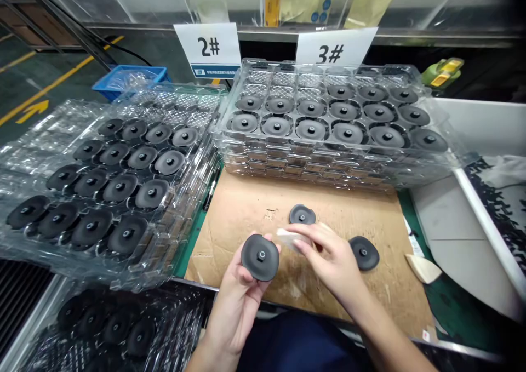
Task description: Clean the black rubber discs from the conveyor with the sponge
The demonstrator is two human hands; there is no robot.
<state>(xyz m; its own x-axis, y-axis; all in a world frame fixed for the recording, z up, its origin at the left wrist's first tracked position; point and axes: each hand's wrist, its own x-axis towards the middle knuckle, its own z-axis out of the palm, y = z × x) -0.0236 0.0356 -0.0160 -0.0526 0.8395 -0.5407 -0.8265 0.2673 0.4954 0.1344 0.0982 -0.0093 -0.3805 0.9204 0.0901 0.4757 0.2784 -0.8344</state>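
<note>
My left hand [240, 292] holds a round black part [260, 258] with a small raised hub at its middle, its face turned up toward me. Close by on the right, my right hand [329, 251] pinches a flat white piece [290, 238] between thumb and fingers, its tip near the part's edge. What the white piece is made of, I cannot tell. A similar black part [302, 215] lies on the cardboard sheet [242, 199] just beyond my right hand. Another black part [364, 253] rests to the right of my right wrist.
Stacked clear trays [312, 161] with black parts stand at the back; more trays [160, 240] fill the left side. A white bin [472, 186] with small black pieces is at right, near a cream-coloured scraper-like piece [424, 269]. Behind the trays, a blue crate [109, 93] sits at left.
</note>
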